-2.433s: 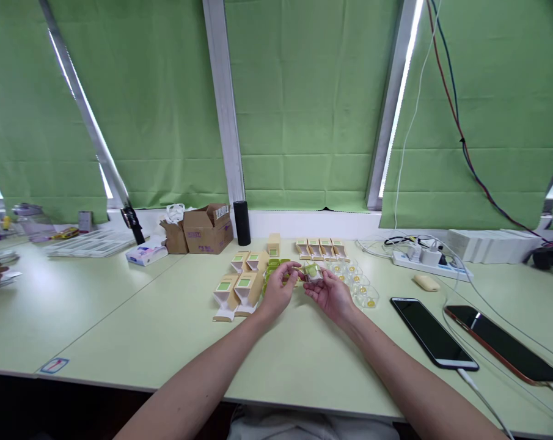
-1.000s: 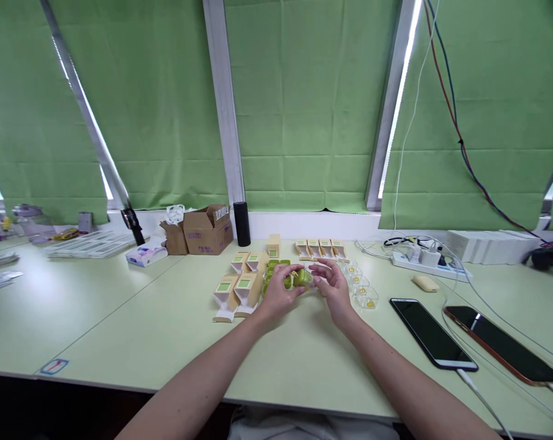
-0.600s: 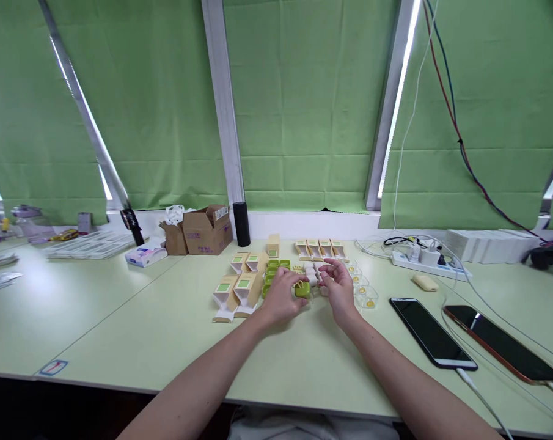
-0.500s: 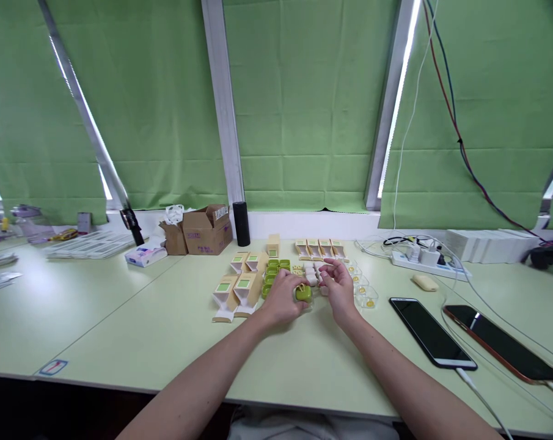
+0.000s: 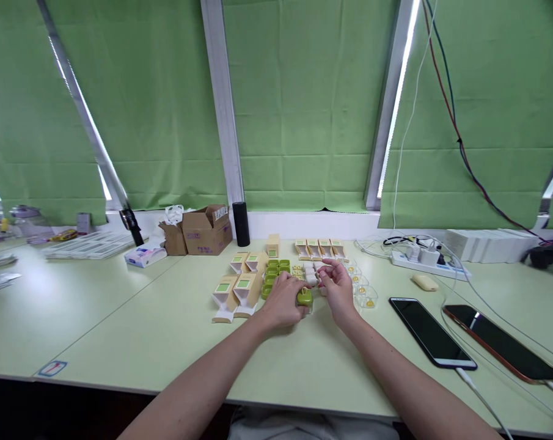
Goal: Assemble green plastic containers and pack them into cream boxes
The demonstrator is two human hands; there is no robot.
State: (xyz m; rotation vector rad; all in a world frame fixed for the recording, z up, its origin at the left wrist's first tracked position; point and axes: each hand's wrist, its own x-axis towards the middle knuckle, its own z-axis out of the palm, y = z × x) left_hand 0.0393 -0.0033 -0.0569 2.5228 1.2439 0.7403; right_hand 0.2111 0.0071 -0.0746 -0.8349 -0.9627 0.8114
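My left hand (image 5: 283, 302) is closed around a small case with a green lid and clear sides (image 5: 305, 297), held low over the table. Close by on the right, my right hand (image 5: 339, 287) has its thumb and fingertips drawn together. It is beside the small white blocks (image 5: 309, 272), and whatever it pinches cannot be made out. Rows of green square pieces (image 5: 271, 272) stand beyond my left hand, with small yellow pieces (image 5: 297, 271) next to them. Clear plastic cups with yellow centres (image 5: 366, 297) line up to the right of my right hand.
Open cream cartons (image 5: 247, 292) stand left of the green pieces; more cartons (image 5: 321, 249) are behind. Two phones (image 5: 432, 330) (image 5: 500, 342) on cables lie right, near a power strip (image 5: 432, 264). A cardboard box (image 5: 207, 232) and black cylinder (image 5: 241, 224) stand at the back.
The green-lidded case has shifted very slightly right and down with my left hand. My right fingertips have drawn a little closer together near the white blocks.
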